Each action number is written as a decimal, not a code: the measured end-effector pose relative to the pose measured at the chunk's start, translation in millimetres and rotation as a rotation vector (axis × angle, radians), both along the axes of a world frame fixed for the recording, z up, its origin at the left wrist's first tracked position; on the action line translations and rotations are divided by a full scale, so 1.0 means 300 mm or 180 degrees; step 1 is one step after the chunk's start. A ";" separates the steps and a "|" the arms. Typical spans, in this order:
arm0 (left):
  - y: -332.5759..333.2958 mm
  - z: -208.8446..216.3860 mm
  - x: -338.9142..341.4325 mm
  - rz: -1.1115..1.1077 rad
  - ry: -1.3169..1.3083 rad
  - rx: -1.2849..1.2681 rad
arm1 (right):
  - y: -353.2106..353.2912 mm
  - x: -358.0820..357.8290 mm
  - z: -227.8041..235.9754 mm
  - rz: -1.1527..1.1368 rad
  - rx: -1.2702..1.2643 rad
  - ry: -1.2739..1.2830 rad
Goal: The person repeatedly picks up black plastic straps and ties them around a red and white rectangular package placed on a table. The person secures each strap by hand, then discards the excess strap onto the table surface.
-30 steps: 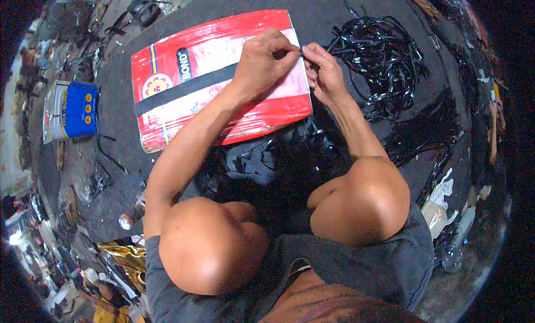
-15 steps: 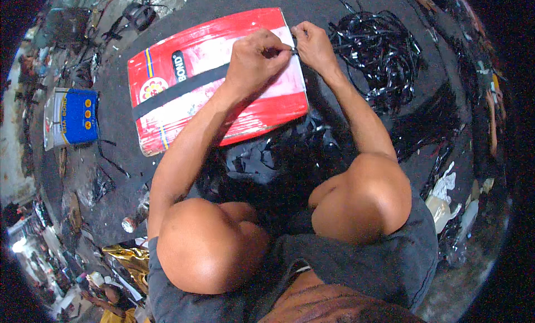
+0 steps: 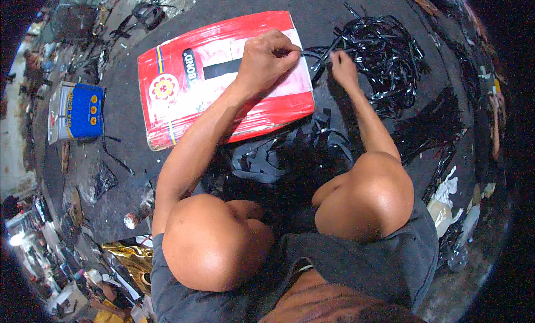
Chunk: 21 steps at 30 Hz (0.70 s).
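Note:
A flat red and white cardboard piece (image 3: 267, 108) lies on the dark ground in front of me. Across its middle runs a wide black strip (image 3: 220, 69), its squared left end showing on the cardboard. My left hand (image 3: 266, 58) rests over that strip near the right edge, thumb and fingers pinched on it. Thin black strands (image 3: 317, 51) stretch from there past the edge. My right hand (image 3: 344, 71) is closed beside them, slightly blurred, and appears to pinch one strand. Just beyond it sits a tangled heap of thin black strips (image 3: 390, 61).
A blue and white container (image 3: 83, 111) stands at the left. Black scraps (image 3: 262, 156) lie between the cardboard and my knees. Gold foil (image 3: 131, 259) is at lower left, white crumpled scraps (image 3: 443, 197) at right. Part of another person (image 3: 108, 303) shows at the lower left rim.
My right hand has moved right, away from my left hand, toward the heap. The wide black strip has slid right; its left end now lies mid-cardboard instead of at the left edge.

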<state>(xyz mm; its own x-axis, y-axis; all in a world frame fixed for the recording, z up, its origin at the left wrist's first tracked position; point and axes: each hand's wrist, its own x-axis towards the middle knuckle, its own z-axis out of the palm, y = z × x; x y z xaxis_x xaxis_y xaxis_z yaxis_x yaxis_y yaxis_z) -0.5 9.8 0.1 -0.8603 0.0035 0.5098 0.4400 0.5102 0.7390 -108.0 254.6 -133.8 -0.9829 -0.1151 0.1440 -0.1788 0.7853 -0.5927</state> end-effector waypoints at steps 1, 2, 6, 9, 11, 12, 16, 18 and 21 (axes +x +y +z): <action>-0.011 -0.008 -0.001 0.0050 0.0071 -0.0082 | -0.035 -0.031 0.077 0.0305 -0.0529 -0.0201; -0.008 -0.005 -0.004 0.0055 0.0030 -0.0035 | -0.096 -0.039 0.151 0.0523 -0.1451 -0.0323; -0.028 -0.001 0.016 0.0107 -0.0069 -0.0057 | -0.363 0.092 0.376 0.1012 -0.1119 0.0950; -0.015 0.006 0.012 0.0047 -0.0011 -0.0083 | -0.308 0.018 0.194 0.1085 -0.1235 0.0811; -0.006 0.001 0.004 -0.0010 0.0004 -0.0056 | -0.238 -0.007 0.027 0.1004 -0.0925 0.0896; -0.009 0.003 0.001 -0.0026 0.0019 -0.0061 | -0.218 -0.001 -0.027 0.0879 -0.1004 0.0746; -0.020 -0.015 0.028 0.0020 -0.0023 -0.0111 | -0.196 0.063 -0.115 0.0603 -0.0976 0.0370; -0.014 -0.016 0.006 -0.0028 -0.0054 -0.0039 | -0.143 0.040 -0.177 0.0748 -0.0487 0.0822; -0.014 -0.018 -0.008 -0.0143 0.0051 0.0046 | -0.114 0.037 -0.226 0.0363 -0.0582 0.0042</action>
